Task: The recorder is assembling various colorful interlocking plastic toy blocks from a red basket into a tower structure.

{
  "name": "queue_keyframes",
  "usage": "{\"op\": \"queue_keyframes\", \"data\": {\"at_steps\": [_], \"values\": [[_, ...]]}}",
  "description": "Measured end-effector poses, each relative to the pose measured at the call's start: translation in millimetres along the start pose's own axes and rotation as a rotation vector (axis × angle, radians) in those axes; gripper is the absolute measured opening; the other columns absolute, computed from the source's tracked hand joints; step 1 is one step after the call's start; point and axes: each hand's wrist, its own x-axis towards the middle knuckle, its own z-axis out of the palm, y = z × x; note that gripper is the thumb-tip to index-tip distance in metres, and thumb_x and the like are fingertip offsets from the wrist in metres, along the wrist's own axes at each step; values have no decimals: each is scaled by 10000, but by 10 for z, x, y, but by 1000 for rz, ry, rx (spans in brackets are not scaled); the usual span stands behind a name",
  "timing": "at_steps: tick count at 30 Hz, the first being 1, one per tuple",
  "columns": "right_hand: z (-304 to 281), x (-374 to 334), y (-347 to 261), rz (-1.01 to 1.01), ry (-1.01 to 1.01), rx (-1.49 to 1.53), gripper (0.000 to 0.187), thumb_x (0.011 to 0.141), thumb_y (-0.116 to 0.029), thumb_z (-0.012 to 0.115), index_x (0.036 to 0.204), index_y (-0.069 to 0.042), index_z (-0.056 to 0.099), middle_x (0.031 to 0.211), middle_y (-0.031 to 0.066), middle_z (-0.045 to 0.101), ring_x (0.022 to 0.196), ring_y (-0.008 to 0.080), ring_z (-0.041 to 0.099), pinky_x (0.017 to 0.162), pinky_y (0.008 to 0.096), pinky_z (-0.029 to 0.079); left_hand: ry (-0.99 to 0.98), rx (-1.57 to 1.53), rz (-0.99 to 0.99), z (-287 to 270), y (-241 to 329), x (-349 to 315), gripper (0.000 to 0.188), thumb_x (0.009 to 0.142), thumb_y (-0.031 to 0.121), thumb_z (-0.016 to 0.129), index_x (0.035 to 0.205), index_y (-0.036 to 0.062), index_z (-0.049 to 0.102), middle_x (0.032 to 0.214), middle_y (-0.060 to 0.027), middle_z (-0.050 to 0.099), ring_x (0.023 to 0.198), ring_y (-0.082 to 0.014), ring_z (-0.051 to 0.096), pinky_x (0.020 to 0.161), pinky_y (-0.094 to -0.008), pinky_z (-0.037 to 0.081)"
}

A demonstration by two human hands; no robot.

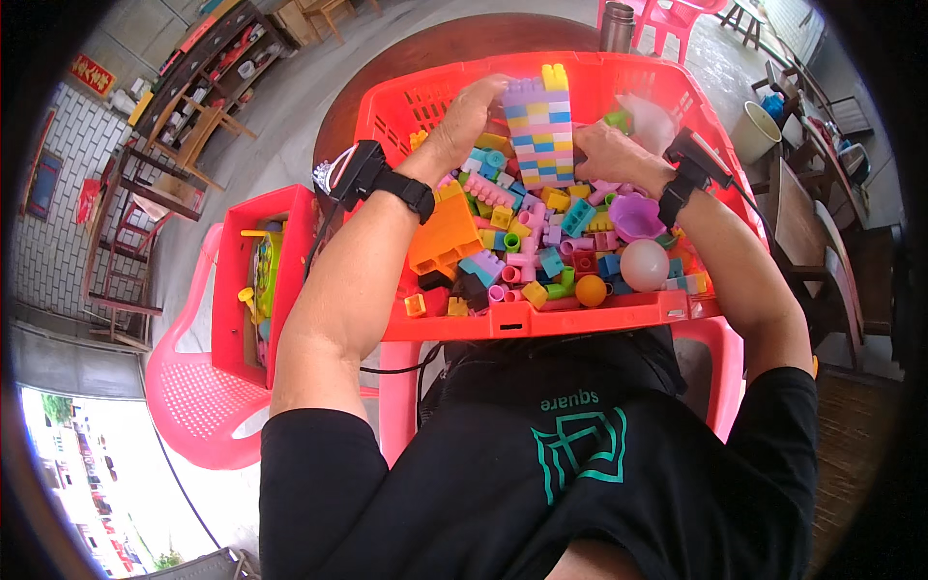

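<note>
A tall tower of toy building bricks [539,130], in pastel rows of purple, yellow, blue, white and pink, stands upright in a red plastic basket [503,322]. A small yellow brick [554,77] rises from its top right. My left hand [466,121] grips the tower's upper left side, its fingertips partly hidden. Lower down on the right side, my right hand [619,155] has its bent fingers against the tower. Loose bricks [498,193] in many colours surround the base. Near my right wrist are a purple bowl [635,217], a white ball [645,265] and an orange ball [591,290].
Under the basket is a round brown table [387,72]. A smaller red box [290,290] of toys rests on a pink plastic chair [184,387] at my left. A metal cup [617,27] stands behind the basket. At the right are a cream bucket [755,132] and wooden chairs.
</note>
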Motion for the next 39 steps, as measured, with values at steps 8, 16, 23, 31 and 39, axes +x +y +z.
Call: {"op": "queue_keyframes", "data": {"at_steps": [8,16,23,31,39], "values": [[-400,6,521,-33,387,9,329,716,-168,602,1008,-19,570,819,173,619,786,275,628,688,326,499,-9,56,-1,44,-19,19,399,922,352,318,1089,58,530,1009,-62,554,928,-173,552,797,-342,492],[-976,-96,-213,-154,543,724,266,811,-105,583,1076,-102,561,968,9,568,857,90,538,729,261,466,-19,141,3,145,-6,-7,393,907,364,355,1085,52,513,994,-63,539,899,-166,563,716,-319,515],[-858,-61,-368,-340,618,73,245,743,-93,636,978,-53,583,906,109,569,826,249,587,740,326,481,-19,193,66,184,-14,2,392,916,372,359,1099,58,505,984,-56,539,879,-154,559,700,-312,512],[-834,-51,-374,-145,442,250,281,770,-95,600,1050,-89,575,918,87,607,811,195,591,734,307,470,5,337,169,154,-152,46,351,916,357,424,1084,59,501,920,-46,549,805,-119,544,642,-243,486],[-866,-15,-318,-158,373,310,258,751,-65,600,1006,-53,560,864,41,592,801,105,558,728,280,457,8,300,157,192,-248,73,287,833,226,589,997,4,511,887,-98,602,803,-152,573,709,-297,453]]}}
